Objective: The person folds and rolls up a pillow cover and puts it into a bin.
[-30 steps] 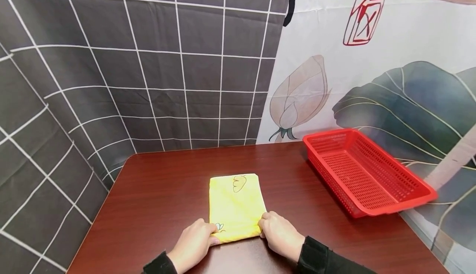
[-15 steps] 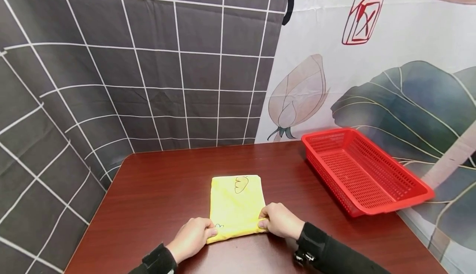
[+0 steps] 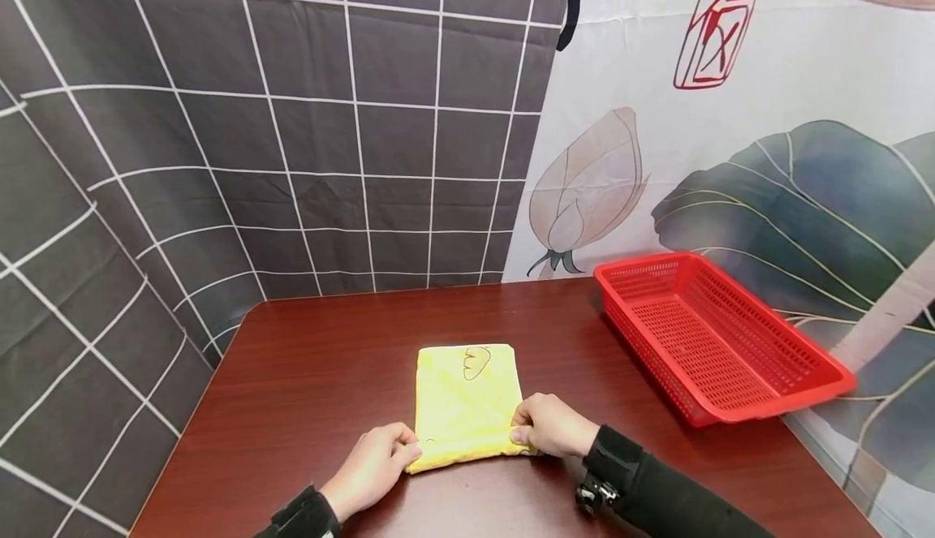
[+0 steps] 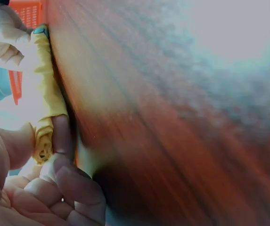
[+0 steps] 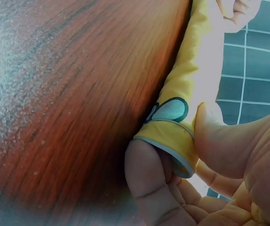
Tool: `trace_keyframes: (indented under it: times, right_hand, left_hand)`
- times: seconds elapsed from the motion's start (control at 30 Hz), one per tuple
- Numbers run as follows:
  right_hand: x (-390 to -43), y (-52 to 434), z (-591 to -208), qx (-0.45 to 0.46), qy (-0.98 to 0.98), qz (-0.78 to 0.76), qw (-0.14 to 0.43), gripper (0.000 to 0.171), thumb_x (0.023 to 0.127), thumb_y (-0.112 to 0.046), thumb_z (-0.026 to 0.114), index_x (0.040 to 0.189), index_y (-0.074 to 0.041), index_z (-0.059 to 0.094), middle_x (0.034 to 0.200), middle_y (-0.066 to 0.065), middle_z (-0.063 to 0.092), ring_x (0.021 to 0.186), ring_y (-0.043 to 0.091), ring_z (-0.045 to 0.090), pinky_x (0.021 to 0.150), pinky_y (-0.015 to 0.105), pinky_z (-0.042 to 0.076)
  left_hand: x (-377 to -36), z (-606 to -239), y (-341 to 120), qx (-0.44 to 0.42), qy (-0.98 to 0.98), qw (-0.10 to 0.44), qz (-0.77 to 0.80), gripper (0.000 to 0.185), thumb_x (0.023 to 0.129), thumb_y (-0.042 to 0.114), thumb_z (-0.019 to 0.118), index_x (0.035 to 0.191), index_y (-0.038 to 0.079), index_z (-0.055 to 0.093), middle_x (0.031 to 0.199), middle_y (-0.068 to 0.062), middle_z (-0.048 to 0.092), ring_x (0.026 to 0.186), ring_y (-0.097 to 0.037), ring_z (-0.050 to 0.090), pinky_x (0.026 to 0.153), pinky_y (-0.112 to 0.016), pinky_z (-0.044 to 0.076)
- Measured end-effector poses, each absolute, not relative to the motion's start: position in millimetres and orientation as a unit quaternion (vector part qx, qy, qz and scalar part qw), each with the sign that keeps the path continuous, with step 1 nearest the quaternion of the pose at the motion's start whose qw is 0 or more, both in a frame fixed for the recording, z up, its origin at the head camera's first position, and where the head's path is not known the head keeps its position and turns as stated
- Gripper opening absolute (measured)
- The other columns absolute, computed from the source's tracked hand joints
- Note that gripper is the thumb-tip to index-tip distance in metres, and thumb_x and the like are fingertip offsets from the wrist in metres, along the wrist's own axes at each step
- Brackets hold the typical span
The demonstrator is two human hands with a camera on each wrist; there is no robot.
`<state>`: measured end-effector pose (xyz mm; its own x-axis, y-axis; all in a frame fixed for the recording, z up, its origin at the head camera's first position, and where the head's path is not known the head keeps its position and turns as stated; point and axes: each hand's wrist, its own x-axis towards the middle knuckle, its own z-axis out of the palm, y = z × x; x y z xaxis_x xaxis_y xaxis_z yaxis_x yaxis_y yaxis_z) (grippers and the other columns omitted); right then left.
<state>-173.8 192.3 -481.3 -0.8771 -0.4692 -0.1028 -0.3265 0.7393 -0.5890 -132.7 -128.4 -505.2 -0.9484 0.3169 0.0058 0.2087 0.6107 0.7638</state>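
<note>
A folded yellow cloth with a small drawn motif lies on the dark red-brown table. My left hand pinches its near left corner between thumb and fingers; the left wrist view shows the cloth's edge held at my fingertips. My right hand pinches the near right corner, and in the right wrist view the thumb and forefinger clamp the cloth's hemmed corner. The near edge of the cloth is lifted slightly off the table.
A red perforated plastic basket sits at the table's right side, nothing in it. Grey grid-patterned fabric hangs behind and to the left, and a flower-print sheet hangs behind and to the right.
Both hands have moved slightly away from me, taking the cloth's near edge with them and lifting it off the table. The basket has not moved.
</note>
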Motion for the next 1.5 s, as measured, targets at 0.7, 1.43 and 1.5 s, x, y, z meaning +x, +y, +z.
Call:
trace_keyframes:
  times: [0.7,1.43,1.5]
  right_hand:
    - [-179,198,-480,-0.216,0.897,-0.334,0.195,0.010,0.088,-0.011,0.077,0.083,-0.012,0.069,0.067,-0.007,0.059,0.063,0.009,0.053,0.060,0.023,0.041]
    - [-175,197,-481,-0.217,0.915,-0.308,0.147,0.010,0.085,-0.007,0.069,0.088,-0.013,0.062,0.068,-0.005,0.054,0.057,0.009,0.051,0.056,0.024,0.040]
    - [-170,195,-483,-0.224,0.929,-0.279,0.099,0.013,0.085,-0.007,0.073,0.090,-0.016,0.063,0.072,-0.006,0.055,0.060,0.008,0.050,0.057,0.025,0.041]
  left_hand:
    - [-143,-503,-111,0.127,0.960,-0.086,0.233,0.024,0.085,0.026,0.089,0.086,0.024,0.065,0.082,0.013,0.058,0.072,-0.005,0.053,0.064,-0.029,0.046]
    - [-166,-499,-96,0.311,0.942,-0.101,0.081,0.017,0.075,0.023,0.093,0.078,0.020,0.076,0.076,0.006,0.067,0.072,-0.015,0.055,0.064,-0.031,0.048]
    - [-167,-498,-96,0.331,0.934,-0.118,0.064,0.017,0.076,0.021,0.092,0.073,0.022,0.075,0.071,0.006,0.065,0.069,-0.015,0.054,0.061,-0.030,0.047]
